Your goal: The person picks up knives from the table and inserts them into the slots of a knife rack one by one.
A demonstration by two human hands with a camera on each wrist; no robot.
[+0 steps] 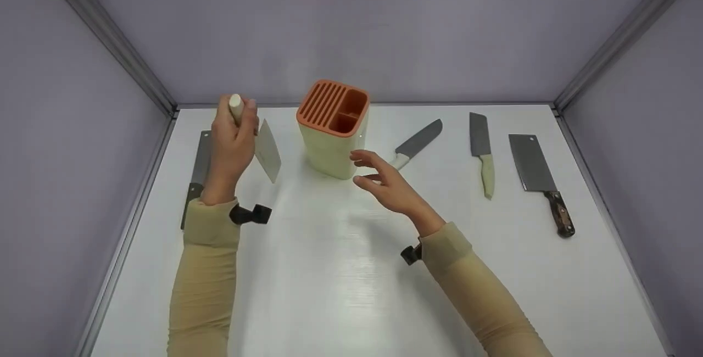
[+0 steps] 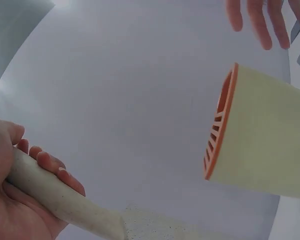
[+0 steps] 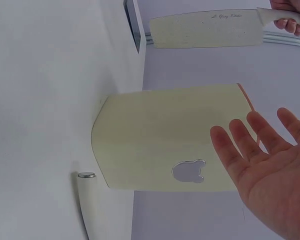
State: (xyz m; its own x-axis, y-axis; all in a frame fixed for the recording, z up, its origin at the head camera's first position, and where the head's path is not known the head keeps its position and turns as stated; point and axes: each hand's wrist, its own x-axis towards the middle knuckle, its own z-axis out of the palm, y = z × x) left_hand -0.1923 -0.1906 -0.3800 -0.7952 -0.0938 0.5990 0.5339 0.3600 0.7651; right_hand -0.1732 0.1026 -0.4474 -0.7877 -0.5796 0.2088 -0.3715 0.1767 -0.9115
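Plainly, the left hand [image 1: 230,145] has its fingers and thumb wrapped round the pale handle [image 1: 236,107] of a knife [image 1: 268,151], the blade extending below the grip. The knife is beside the knife block [image 1: 329,156], on the person's left. Its long axis is near upright, handle end up and blade pointing down toward the table [image 1: 351,280], roughly parallel to the block's height. The right hand [image 1: 392,187], fingers spread loosely, holds nothing and is just beside the block's other side, near a white-handled knife [image 1: 420,140] lying on the table.

From above, the head view shows the block's slots [image 1: 324,105] and two larger compartments. The right wrist view adds script [image 3: 226,16] on the raised blade and a bear-shaped window [image 3: 188,171] in the block, both unseen from the head.
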